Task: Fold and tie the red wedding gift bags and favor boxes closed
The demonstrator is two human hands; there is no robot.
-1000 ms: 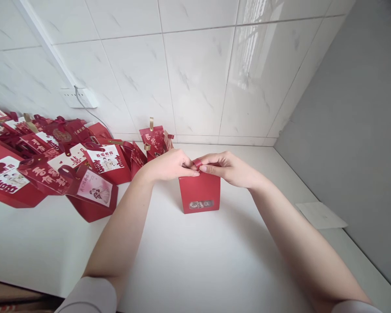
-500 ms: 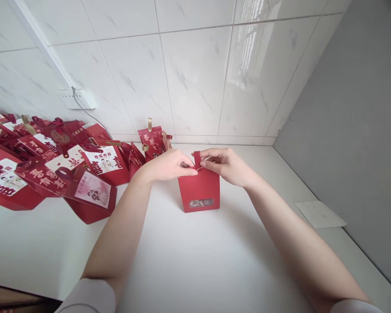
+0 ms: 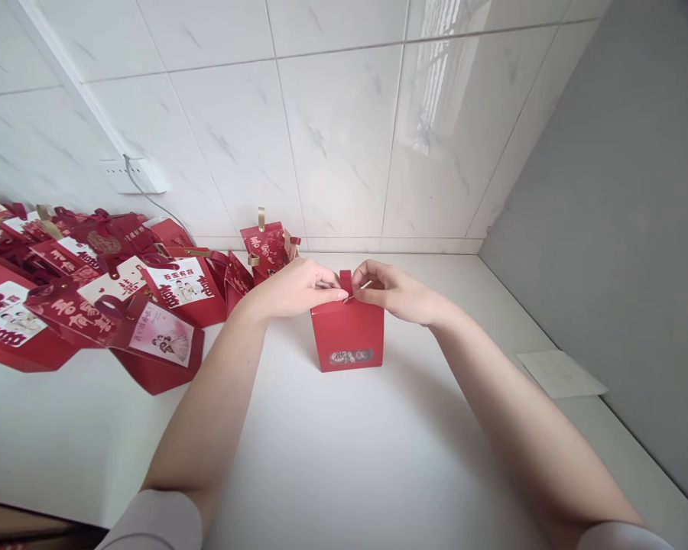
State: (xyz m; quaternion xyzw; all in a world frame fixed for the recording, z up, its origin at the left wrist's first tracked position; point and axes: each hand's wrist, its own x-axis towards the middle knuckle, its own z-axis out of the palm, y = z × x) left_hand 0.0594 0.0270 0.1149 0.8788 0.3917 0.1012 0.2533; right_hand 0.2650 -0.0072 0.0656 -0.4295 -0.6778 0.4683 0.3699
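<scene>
A red gift box (image 3: 348,332) stands upright on the white table (image 3: 321,458), with a small clear window low on its front. From its top rises a dark red ribbon loop (image 3: 345,283). My left hand (image 3: 309,289) pinches the box's top edge just left of the loop, thumb along the front. My right hand (image 3: 387,290) is closed at the right side of the loop, its fingertips pressed together by a small fastening at the ribbon's base. What exactly the right fingertips grip is too small to make out.
Several red gift boxes (image 3: 169,336) are heaped at the left. Smaller patterned boxes (image 3: 267,246) stand behind my left hand near the tiled wall (image 3: 344,153). A white sheet (image 3: 562,373) lies at the right by a grey panel (image 3: 624,229).
My right fingers have drawn in and curled closer to the ribbon's base. My left thumb has shifted slightly up along the top edge.
</scene>
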